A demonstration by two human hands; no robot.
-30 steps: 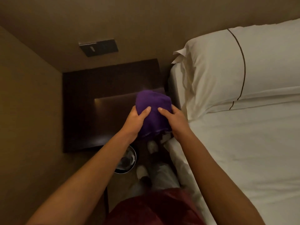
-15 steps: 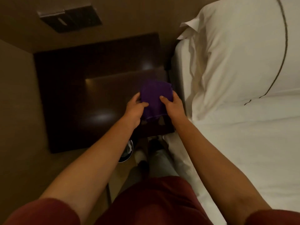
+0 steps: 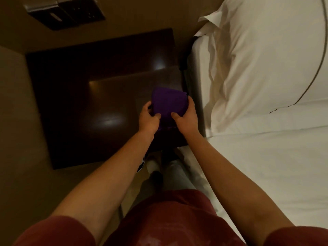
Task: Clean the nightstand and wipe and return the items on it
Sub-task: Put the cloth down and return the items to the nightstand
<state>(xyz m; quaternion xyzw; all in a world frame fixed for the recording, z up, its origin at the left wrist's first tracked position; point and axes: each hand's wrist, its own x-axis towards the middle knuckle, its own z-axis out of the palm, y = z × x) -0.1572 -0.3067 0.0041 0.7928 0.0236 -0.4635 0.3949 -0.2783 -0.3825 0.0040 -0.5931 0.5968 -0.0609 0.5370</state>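
A dark glossy wooden nightstand stands in the corner beside the bed, its top bare apart from what I hold over it. A folded purple cloth sits above the nightstand's right front part. My left hand grips the cloth's left edge. My right hand grips its right edge, thumb on top. The cloth's lower part hangs hidden between my hands. I cannot tell if the cloth touches the surface.
A white bed with a large pillow lies directly right of the nightstand. A switch panel is on the wall behind. A round bin shows partly on the floor under my left forearm, near my feet.
The view has tilted down and closer to the nightstand. Both hands have lowered the purple cloth toward the nightstand's right front part, still gripping it on both sides.
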